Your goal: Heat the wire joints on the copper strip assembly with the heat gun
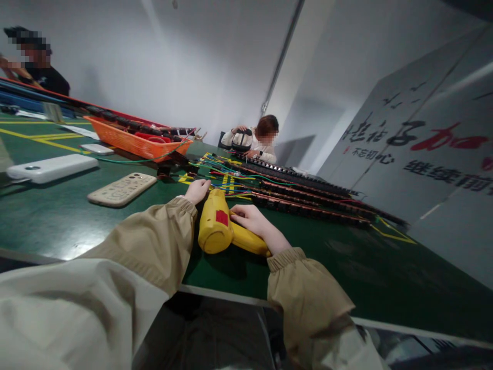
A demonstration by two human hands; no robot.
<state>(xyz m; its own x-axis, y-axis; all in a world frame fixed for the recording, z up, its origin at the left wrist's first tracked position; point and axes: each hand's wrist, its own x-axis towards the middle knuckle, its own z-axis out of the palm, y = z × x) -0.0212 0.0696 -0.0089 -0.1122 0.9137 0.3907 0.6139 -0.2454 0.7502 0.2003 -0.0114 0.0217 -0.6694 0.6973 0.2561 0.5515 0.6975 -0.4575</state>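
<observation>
A yellow heat gun (pixel 214 226) with a red label is held low over the green table (pixel 319 267), its nozzle pointing away from me. My right hand (pixel 252 220) is closed round its handle. Just left of the nozzle, my left hand (pixel 197 191) is closed at the near ends of the coloured wires (pixel 231 186); what its fingers hold is too small to make out. Long dark strips (pixel 308 205) with copper-coloured edges run from the wires to the right.
An orange basket (pixel 127 142) holding dark parts stands at the back left. Nearer lie a phone (pixel 122 190) and a white power bank (pixel 54 168). One person sits across the table, another at the far left. A green wire crosses from the left.
</observation>
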